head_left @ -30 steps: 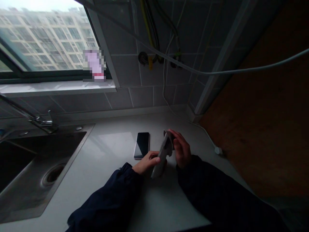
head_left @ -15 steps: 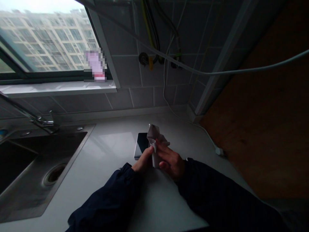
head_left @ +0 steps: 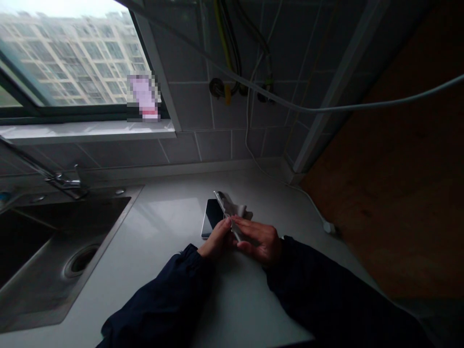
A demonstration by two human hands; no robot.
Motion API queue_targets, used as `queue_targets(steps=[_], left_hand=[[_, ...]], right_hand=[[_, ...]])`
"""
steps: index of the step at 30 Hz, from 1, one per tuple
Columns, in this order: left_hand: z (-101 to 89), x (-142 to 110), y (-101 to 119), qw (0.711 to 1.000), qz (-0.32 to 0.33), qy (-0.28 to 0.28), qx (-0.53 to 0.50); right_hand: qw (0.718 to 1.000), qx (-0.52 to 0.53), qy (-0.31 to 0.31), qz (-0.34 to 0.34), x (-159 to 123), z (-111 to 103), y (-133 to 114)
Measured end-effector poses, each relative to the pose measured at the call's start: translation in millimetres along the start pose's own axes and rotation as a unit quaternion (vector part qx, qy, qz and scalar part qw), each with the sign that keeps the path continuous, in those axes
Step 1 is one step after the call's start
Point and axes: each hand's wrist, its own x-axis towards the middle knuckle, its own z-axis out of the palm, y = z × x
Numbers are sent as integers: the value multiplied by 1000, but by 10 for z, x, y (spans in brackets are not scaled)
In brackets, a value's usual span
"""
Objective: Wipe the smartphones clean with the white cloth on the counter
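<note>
My left hand and my right hand meet above the white countertop. Between them is a pale, slim flat object, probably a phone, seen nearly edge-on. A crumpled grey cloth is wrapped around its upper part. My left fingers grip the object's lower part, and my right fingers press the cloth against it. A black smartphone lies face up just beyond my left hand, partly hidden by the cloth.
A stainless steel sink with a drain and a faucet lies to the left. A white cable runs along the counter to a plug at the right. A brown wooden board stands beyond the counter's right edge. Tiled wall and window stand behind.
The pale object has turned from upright to tilted, its top leaning left. The cloth has slid along it, and my right hand has moved toward my left and flattened its fingers over it.
</note>
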Motion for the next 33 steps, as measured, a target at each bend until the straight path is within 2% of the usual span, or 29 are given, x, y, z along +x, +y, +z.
queue_targets(steps=[4,12,16,21,24,28,30,33], left_hand=[[15,16,-1,998,8,20,-58],[101,-19,73,994,36,68,-76],[129,-12,91,993,47,69,-78],[201,-27,143,993,46,92,-62],[220,-38,165,994,36,90,-57],[185,-30,156,997,1,65,-41],[160,-19,142,997,-1,55,-47],[133,-2,117,998,-4,47,-48]], right_hand=[[999,-32,2,-7,9,8,-8],[994,-92,50,44,45,16,-33],[987,-120,71,80,47,18,6],[976,-128,77,156,-7,70,147],[964,-94,86,234,-72,103,296],[931,33,121,342,-128,110,499],[914,89,136,372,-135,105,572],[903,119,141,387,-136,97,636]])
